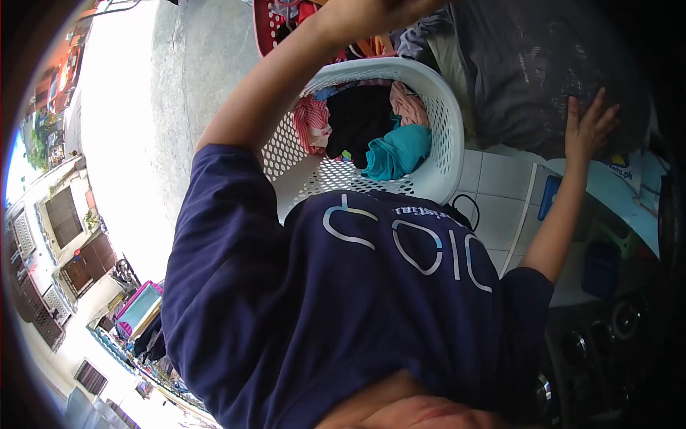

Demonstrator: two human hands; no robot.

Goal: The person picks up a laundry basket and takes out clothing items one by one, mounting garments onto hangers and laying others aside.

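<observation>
My left hand (386, 13) reaches to the top edge of the view, above a red basket (263, 32) holding clothes and hangers. Its fingers are cut off, so what it holds, if anything, does not show. My right hand (592, 127) lies with its fingers spread against a large dark grey cloth (525, 71) at the upper right. In front of my body, a white perforated laundry basket (449, 129) holds a teal cloth (400, 151), a black cloth (357, 118), a pink cloth (407, 106) and a red-and-white patterned cloth (311, 125).
Grey concrete floor (204, 71) lies at the left, and white tiles (500, 175) lie right of the basket. A thin black cable (468, 199) curves over the tiles. Dark blue objects and round shiny shapes are dim at the lower right. Buildings stand far left.
</observation>
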